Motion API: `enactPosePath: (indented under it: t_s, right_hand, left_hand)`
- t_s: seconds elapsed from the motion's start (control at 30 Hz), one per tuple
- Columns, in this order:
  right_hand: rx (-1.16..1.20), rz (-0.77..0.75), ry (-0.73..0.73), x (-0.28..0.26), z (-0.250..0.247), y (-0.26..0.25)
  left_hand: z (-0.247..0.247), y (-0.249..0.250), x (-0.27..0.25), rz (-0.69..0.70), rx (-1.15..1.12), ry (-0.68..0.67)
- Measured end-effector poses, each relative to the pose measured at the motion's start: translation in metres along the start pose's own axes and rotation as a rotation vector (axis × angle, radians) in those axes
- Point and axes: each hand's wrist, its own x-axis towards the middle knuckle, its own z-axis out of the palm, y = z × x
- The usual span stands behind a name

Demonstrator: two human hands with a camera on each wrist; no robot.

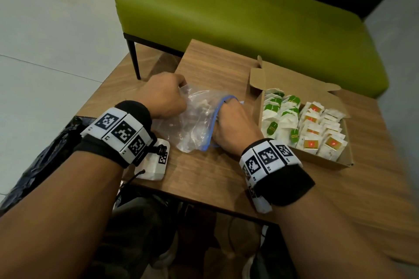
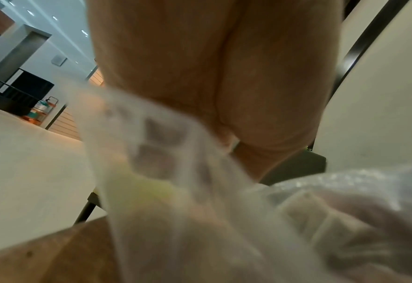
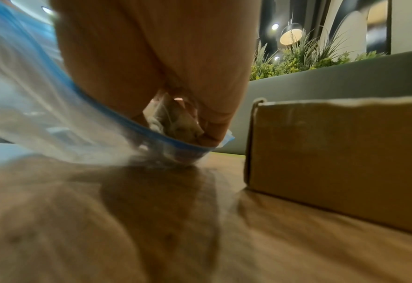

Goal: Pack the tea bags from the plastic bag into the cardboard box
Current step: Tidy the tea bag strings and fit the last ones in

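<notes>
At mid-frame on the desk (image 1: pixel 204 179), the left hand (image 1: pixel 163 95) is pinching the plastic bag (image 1: pixel 192 120) while the right hand (image 1: pixel 233 124) is clutching tea bags (image 3: pixel 176 122) inside its mouth, left of the cardboard box (image 1: pixel 335 161); they could snag and spill.

Right hand (image 1: pixel 233 123) fingers hidden inside the bag (image 1: pixel 192 120); left wrist view blurred — bag contents unreadable; box (image 3: pixel 345 153) cut off at 3 o'clock.

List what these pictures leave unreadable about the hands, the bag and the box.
- Right hand fingers: head view, hidden inside the plastic bag; their grasp is small and blurred in the right wrist view.
- Tea bags left in the bag: all views, lost in crumpled film and blur.
- Left hand fingers: head view, behind the knuckles.
- Cardboard box contents: right wrist view, behind its wall.
</notes>
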Motion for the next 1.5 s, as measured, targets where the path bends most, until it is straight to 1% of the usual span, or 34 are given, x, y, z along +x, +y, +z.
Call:
enactPosePath:
  t_s: [0.1, 0.13, 0.2, 0.27, 0.33, 0.4, 0.47, 0.53, 0.63, 0.67, 0.77, 0.87, 0.93, 1.0, 1.1, 1.17, 1.23, 1.3, 1.37, 1.5]
  right_hand:
    - [-0.128, -0.057, -0.126, -0.002, 0.002, 0.000]
    - [-0.146, -0.053, -0.164, -0.004, 0.002, -0.002]
    - [-0.220, -0.018, -0.174, -0.005, 0.003, -0.003]
    - [-0.242, 0.032, -0.158, -0.001, 0.009, 0.000]
    - [-0.194, 0.064, -0.183, 0.001, 0.010, 0.000]
    - [-0.171, 0.083, -0.161, 0.001, 0.004, -0.001]
    - [-0.128, 0.089, -0.205, -0.001, -0.001, -0.004]
    - [-0.076, 0.095, -0.216, -0.004, -0.006, -0.010]
    - [-0.128, -0.021, -0.167, -0.009, -0.005, -0.015]
    - [-0.139, -0.036, -0.148, -0.011, -0.004, -0.015]
    - [-0.065, -0.026, -0.162, -0.012, -0.010, -0.013]
    - [-0.063, 0.005, -0.201, -0.011, -0.010, -0.011]
    - [-0.012, -0.001, -0.165, -0.013, -0.009, -0.009]
    - [0.058, -0.017, -0.091, -0.016, -0.010, -0.006]
    - [0.223, -0.004, 0.083, -0.022, -0.022, -0.006]
    - [0.426, 0.087, 0.186, -0.024, -0.033, -0.005]
    - [0.675, 0.228, 0.263, -0.022, -0.045, 0.000]
    - [0.943, 0.347, 0.295, -0.020, -0.055, 0.004]
    - [1.192, 0.402, 0.306, -0.019, -0.065, 0.008]
    - [1.472, 0.439, 0.336, -0.028, -0.081, 0.019]
  left_hand:
    - [0.000, 0.002, -0.003, 0.004, 0.019, -0.105]
    - [0.000, 0.004, -0.004, 0.010, 0.049, -0.130]
    - [-0.001, 0.007, -0.006, 0.012, 0.081, -0.149]
    - [-0.002, 0.008, -0.007, 0.018, 0.074, -0.138]
    - [-0.002, 0.007, -0.007, 0.023, 0.058, -0.118]
    - [-0.001, 0.004, -0.005, 0.012, 0.047, -0.108]
    - [0.002, 0.002, -0.002, -0.002, 0.043, -0.098]
    - [0.004, -0.002, 0.002, -0.017, 0.012, -0.087]
    - [0.004, -0.005, 0.003, -0.063, -0.010, -0.079]
    - [0.003, -0.006, 0.003, -0.075, -0.013, -0.078]
    - [0.004, -0.008, 0.004, -0.102, -0.010, -0.059]
    - [0.005, -0.007, 0.005, -0.123, -0.032, -0.042]
    - [0.005, -0.007, 0.005, -0.126, -0.050, -0.031]
    - [0.004, -0.007, 0.005, -0.138, -0.062, -0.018]
    - [0.000, -0.005, 0.004, -0.163, -0.028, 0.051]
    - [-0.002, -0.005, 0.003, -0.190, -0.035, 0.117]
    - [-0.002, -0.005, 0.002, -0.209, -0.079, 0.154]
    - [-0.002, -0.001, 0.001, -0.213, -0.110, 0.171]
    - [0.000, 0.006, 0.002, -0.206, -0.115, 0.177]
    - [0.007, 0.025, 0.002, -0.150, -0.005, 0.161]
